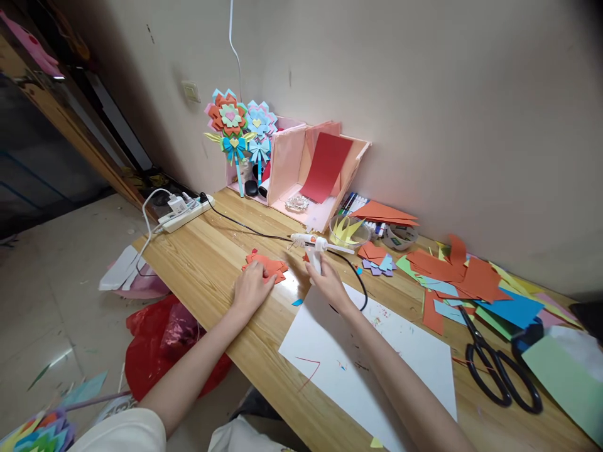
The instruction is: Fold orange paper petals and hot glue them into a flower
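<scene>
My right hand (pixel 330 285) is wrapped round the handle of a white hot glue gun (pixel 315 254), held above the table with its nozzle pointing left. A glue stick juts from its back end, and a black cord runs from it. My left hand (pixel 253 287) is closed on an orange folded-paper piece (pixel 276 267), pinning it to the wooden table. The palm and fingers hide part of that piece. Under my right forearm lies a white paper sheet (pixel 311 358) with red marks and small scraps. A small blue scrap (pixel 297 302) sits between the hands.
A power strip (pixel 186 216) stands at the table's left corner. Two paper flowers (pixel 229 118) and a pink cardboard organizer (pixel 287 166) stand behind. To the right are markers (pixel 360 207), a clear bowl (pixel 351 232), coloured paper scraps (pixel 475 279) and black-handled scissors (pixel 497 361).
</scene>
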`<state>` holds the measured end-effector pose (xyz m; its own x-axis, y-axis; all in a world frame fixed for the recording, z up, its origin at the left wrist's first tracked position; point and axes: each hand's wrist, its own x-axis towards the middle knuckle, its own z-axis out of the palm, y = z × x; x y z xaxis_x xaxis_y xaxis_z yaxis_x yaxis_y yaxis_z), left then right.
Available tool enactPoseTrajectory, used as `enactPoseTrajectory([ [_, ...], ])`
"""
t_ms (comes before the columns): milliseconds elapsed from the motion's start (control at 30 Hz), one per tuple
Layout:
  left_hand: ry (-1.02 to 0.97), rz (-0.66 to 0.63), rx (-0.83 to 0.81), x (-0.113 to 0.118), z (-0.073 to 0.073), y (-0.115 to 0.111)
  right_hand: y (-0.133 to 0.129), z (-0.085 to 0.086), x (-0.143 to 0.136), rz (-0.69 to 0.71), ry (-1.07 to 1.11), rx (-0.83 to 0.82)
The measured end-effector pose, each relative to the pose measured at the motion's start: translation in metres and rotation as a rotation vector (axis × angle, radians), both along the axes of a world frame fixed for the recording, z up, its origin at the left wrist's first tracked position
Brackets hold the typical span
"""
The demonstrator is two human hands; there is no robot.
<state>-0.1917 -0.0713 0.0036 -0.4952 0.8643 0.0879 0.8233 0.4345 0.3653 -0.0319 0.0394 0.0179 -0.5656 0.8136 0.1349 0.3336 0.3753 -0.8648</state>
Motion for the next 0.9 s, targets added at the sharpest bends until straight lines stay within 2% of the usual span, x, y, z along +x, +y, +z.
enactPoseTrajectory([
  [167,0.032,0.085,-0.028,0.010,0.004,0.001,-0.006,0.012,0.022,0.100,-0.077,-0.099],
  [300,0.029,0.076,-0.019,0.013,0.008,-0.002,-0.005,0.014,0.027,0.117,-0.122,-0.210],
  [433,-0.107,0.073,0.015,0.008,0.010,-0.007,-0.005,0.014,0.027,0.184,-0.154,-0.363],
  [567,-0.232,0.098,0.049,0.002,0.006,-0.009,-0.009,0.015,0.023,0.223,-0.115,-0.476],
  [900,-0.295,0.085,0.116,-0.003,-0.005,-0.008,-0.014,0.002,0.016,0.232,-0.139,-0.519],
])
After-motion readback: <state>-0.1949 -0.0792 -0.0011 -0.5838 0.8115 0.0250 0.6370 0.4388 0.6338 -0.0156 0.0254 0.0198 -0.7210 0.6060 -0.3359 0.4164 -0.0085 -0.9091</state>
